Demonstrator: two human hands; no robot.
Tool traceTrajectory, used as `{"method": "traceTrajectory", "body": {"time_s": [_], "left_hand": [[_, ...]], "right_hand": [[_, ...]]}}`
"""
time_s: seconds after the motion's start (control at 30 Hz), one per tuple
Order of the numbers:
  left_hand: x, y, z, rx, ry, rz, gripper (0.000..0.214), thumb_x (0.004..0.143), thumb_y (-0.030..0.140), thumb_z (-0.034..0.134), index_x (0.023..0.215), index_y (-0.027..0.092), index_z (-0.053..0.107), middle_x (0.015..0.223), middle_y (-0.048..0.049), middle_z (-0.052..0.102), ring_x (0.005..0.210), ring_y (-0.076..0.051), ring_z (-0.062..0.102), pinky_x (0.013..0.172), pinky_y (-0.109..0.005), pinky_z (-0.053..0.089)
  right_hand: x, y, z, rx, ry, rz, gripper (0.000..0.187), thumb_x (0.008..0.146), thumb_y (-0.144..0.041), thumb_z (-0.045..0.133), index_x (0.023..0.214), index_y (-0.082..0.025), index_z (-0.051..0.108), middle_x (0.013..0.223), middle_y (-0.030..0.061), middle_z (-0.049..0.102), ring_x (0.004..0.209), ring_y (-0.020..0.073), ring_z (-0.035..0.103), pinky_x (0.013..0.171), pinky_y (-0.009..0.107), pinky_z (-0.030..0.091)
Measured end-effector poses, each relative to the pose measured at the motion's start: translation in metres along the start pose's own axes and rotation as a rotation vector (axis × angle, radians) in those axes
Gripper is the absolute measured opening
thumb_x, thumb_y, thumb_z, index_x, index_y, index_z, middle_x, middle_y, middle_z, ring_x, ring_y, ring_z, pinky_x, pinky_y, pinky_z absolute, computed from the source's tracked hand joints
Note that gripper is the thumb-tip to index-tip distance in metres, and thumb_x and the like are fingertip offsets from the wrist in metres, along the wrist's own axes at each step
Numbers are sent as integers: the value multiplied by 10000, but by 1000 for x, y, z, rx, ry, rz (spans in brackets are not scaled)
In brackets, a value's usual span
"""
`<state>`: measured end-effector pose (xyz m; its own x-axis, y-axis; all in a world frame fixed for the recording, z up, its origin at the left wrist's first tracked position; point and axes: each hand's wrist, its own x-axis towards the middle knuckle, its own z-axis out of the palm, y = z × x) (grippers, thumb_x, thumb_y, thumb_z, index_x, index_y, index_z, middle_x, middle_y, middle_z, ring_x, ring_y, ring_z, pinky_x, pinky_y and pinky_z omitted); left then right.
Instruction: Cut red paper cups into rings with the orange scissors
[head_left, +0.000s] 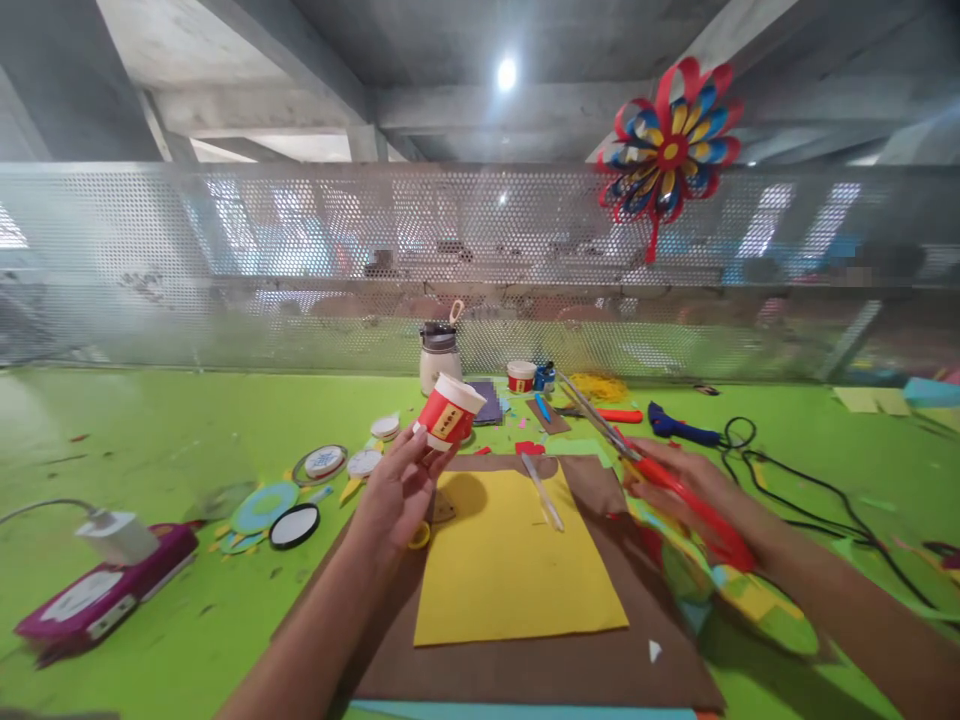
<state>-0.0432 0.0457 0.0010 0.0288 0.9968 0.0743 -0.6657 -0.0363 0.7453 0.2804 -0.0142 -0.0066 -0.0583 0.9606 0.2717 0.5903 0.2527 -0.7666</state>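
- My left hand [405, 485] pinches the tilted paper cup [450, 414], left of the scissors [679, 492].
- My right hand [695, 470] grips them, blades angled forward-left.

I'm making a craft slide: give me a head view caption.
Cup in left hand, scissors in right hand, yellow sheet on brown sheet.

my feed: grey concrete-looking ceiling [465, 40], chunky beams [300, 65] | one ceiling light [507, 73], glaring pretty hard | I've got a see-through perforated panel [337, 230] running along the back of a lime green tabletop [225, 405] | bright patches [771, 215] showing through, rest back there's too blurry for me tbh
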Motion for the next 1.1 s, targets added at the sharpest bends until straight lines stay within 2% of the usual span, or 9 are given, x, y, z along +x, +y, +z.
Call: {"method": "traceTrajectory", "body": {"time_s": [0.13,0.27,0.4,0.6,0.7,0.77,0.87,0.97,1.1], "left_hand": [[-6,-6,5,17,16,-72,179,868,176,652,1041,164,698,1078,-113,755,970,-226,724,900,-350,585],[-11,-11,12,35,37,-96,148,878,162,640,1013,153,699,1078,-101,756,991,-196,714,952,-318,555],[-17,-14,18,82,31,-128,160,855,134,656,1012,137,691,1136,-117,736,1010,-212,707,934,-319,567],[-21,-24,18,141,57,-184,194,811,141,709,1002,129,680,1056,-102,741,902,-185,714,881,-295,584],[-21,-27,17,173,81,-160,311,732,112,775,1021,152,666,1049,-90,730,881,-193,710,842,-317,593],[-20,-28,16,241,97,-73,415,667,98,816,1043,172,657,1033,-77,718,878,-205,705,795,-322,595],[-19,-30,15,323,113,54,492,598,102,848,1042,201,659,1057,-61,699,841,-209,695,717,-323,589],[-19,-32,16,342,91,107,496,580,89,850,1025,211,668,1040,-61,720,836,-200,684,711,-292,564],[-20,-29,18,339,34,112,507,567,80,860,1019,209,670,928,-50,741,802,-179,665,683,-240,537]], "right_hand": [[-17,-27,23,113,-195,-68,345,889,-345,545,1211,-250,624,984,56,730,871,233,706,787,355,582],[-29,-34,33,78,-285,-105,361,865,-241,590,1219,-279,651,963,38,722,837,221,688,743,312,564],[-34,-33,34,21,-311,-116,425,886,-256,604,1307,-316,608,1066,35,721,923,223,679,828,307,542],[-37,-22,40,-91,-309,-89,408,872,-272,630,1276,-329,639,1135,56,722,1018,276,668,882,374,536],[-40,-20,42,-120,-283,-117,418,843,-251,652,1253,-332,649,1125,51,730,1022,284,673,859,368,548],[-41,-19,41,-141,-237,-153,390,820,-252,659,1204,-322,676,1053,50,750,933,278,700,809,358,564],[-40,-12,40,-136,-91,-132,372,820,-286,649,1190,-310,680,953,51,754,802,262,705,756,360,579],[-35,2,39,-22,75,-49,387,822,-334,662,1205,-279,662,1030,90,730,875,290,690,803,395,575],[-24,11,35,50,88,-10,442,869,-399,607,1288,-257,596,1069,106,703,910,287,684,802,385,578]]}}
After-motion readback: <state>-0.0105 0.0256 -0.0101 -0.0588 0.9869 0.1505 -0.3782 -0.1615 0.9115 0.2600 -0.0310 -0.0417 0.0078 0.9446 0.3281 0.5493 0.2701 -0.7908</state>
